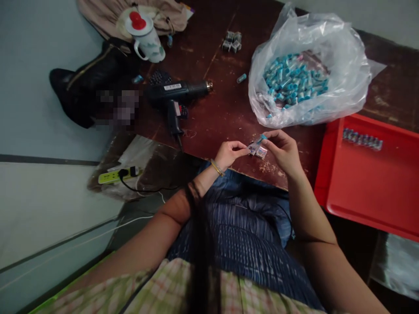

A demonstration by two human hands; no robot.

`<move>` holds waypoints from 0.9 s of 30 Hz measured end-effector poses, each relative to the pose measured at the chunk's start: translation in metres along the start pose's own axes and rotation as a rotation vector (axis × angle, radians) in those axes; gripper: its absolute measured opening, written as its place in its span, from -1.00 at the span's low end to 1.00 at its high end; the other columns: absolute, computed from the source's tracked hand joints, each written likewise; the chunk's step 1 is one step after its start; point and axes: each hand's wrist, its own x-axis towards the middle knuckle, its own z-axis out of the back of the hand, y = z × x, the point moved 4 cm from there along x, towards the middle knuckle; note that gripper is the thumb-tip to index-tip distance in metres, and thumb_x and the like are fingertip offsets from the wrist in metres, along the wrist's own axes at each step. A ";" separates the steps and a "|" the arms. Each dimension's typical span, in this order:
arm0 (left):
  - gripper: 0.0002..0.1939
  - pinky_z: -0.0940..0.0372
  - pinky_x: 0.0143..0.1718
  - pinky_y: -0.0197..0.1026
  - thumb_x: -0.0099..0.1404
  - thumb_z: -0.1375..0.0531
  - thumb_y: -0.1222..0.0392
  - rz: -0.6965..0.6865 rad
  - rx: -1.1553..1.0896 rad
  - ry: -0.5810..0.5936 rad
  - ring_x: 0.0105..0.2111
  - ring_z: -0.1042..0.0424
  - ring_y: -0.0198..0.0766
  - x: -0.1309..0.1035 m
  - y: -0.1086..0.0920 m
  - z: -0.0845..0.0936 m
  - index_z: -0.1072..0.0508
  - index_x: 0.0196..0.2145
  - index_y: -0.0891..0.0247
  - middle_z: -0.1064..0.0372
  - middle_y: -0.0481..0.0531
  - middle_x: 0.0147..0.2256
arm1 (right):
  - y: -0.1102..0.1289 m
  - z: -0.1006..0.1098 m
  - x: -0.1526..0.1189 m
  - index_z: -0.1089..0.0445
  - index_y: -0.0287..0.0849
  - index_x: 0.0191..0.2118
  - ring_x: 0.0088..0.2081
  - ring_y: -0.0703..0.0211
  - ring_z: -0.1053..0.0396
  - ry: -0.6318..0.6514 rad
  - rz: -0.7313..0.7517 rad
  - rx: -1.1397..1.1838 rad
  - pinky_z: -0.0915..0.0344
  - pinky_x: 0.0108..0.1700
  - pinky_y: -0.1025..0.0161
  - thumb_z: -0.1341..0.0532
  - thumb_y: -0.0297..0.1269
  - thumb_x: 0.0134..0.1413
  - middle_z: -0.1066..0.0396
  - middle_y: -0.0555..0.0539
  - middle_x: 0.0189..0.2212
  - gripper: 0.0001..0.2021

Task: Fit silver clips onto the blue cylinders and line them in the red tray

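Over the table's front edge, my right hand [283,150] pinches a small blue-capped tube [262,138] between thumb and fingers. From the other side my left hand [231,153], with a yellow bangle at the wrist, closes thumb and forefinger on a small clear printed piece of film [252,148]. Film and tube meet between the two hands; whether one is around the other I cannot tell. Just below them a small stack of printed pieces [261,152] lies on the table. Behind my hands stands a clear plastic bag [347,87] full of similar blue-capped tubes [294,80].
A black heat gun [173,92] lies left, nozzle pointing right. A red tray [376,183] at right holds a row of small tubes [362,138]. One loose tube [241,78], a lidded mug [149,41], a black bag [94,78] and small bundles [231,41] are on the table [209,126].
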 end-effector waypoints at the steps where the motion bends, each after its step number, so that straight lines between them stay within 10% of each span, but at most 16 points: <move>1: -0.87 -0.33 -0.12 -0.17 0.16 -0.50 0.26 0.002 0.008 0.007 -0.38 -0.46 -0.27 -0.001 0.001 -0.003 -0.64 -0.47 0.27 -0.59 0.01 -0.42 | 0.001 0.003 -0.002 -0.54 -0.05 -0.22 -0.24 0.15 -0.54 0.001 0.006 -0.016 -0.57 -0.10 0.17 -0.52 0.19 0.10 -0.59 -0.03 -0.25 -0.58; 8: -0.75 -0.37 -0.14 -0.14 0.07 -0.54 0.07 -0.020 0.052 0.054 -0.37 -0.43 -0.23 -0.009 0.004 -0.015 -0.62 -0.47 0.25 -0.58 0.02 -0.43 | 0.013 0.026 -0.015 -0.59 -0.06 -0.24 -0.10 0.03 -0.58 -0.104 0.099 -0.357 -0.52 0.12 0.00 -0.47 0.00 0.18 -0.64 -0.05 -0.19 -0.75; 27: -0.88 -0.33 0.11 -0.06 0.20 -0.48 0.21 0.000 -0.017 0.129 -0.19 -0.55 -0.13 -0.018 -0.002 -0.030 -0.71 -0.30 0.29 -0.65 0.08 -0.25 | 0.008 0.025 -0.032 -0.61 -0.03 -0.26 -0.18 0.05 -0.58 -0.029 0.013 -0.148 -0.56 0.00 0.08 -0.51 0.16 0.10 -0.64 -0.04 -0.24 -0.64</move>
